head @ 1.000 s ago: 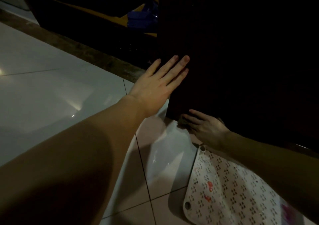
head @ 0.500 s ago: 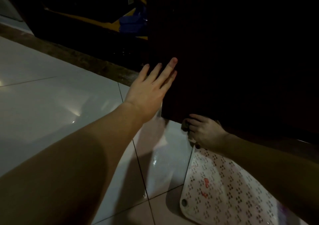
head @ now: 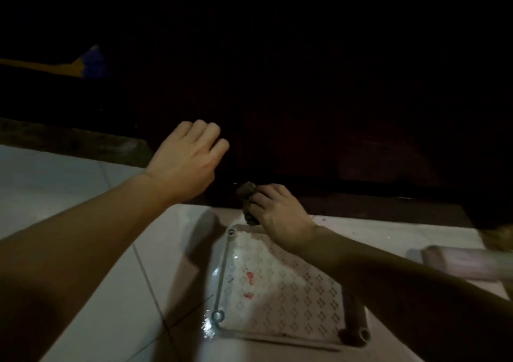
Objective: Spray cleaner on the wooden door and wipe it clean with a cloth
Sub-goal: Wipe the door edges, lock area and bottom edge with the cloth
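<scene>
The right hand (head: 277, 214) has its fingers curled round the cloth (head: 248, 203), which bulges past the fingertips against the door (head: 305, 112) bottom. The left hand (head: 186, 162) has its fingers bent at the door's edge, holding nothing.

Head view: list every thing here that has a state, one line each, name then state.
Dark wooden door: upright, its bottom edge just above the floor; surface too dark to judge.
Small dark crumpled cloth: bunched, gripped at the door's bottom edge.
Right hand: fingers curled round the cloth.
Left hand: fingers bent, at the door's edge, holding nothing visible.
White patterned plastic mat: flat on the pale tiled floor.
</scene>
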Tool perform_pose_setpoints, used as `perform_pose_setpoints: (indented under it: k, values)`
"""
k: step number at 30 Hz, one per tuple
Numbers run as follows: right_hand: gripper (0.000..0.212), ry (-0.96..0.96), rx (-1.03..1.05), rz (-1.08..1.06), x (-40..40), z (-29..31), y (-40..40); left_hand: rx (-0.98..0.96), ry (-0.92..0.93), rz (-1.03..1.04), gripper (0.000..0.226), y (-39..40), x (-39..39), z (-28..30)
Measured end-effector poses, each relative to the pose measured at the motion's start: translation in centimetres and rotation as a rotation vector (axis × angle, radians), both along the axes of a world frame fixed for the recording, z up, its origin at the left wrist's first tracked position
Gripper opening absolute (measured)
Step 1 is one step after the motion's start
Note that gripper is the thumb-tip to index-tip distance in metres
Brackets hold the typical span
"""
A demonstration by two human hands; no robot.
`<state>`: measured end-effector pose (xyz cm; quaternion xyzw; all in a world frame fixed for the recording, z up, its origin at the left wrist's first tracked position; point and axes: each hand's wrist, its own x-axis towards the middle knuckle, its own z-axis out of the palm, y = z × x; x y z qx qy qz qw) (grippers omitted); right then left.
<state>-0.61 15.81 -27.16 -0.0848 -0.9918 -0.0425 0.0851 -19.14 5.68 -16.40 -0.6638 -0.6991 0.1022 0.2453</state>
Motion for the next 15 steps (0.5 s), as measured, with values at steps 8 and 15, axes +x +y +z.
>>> perform_pose_setpoints:
  k: [8, 15]
  values:
    - [0.024, -0.087, -0.207, -0.309, 9.7, 0.5, -0.1, -0.018, -0.137, 0.049, 0.034, 4.3, 7.0, -0.6]
    - [0.024, 0.062, -0.263, -0.508, 17.3, -1.2, 0.5, -0.113, -0.435, -0.081, 0.026, 11.2, 20.3, -4.9]
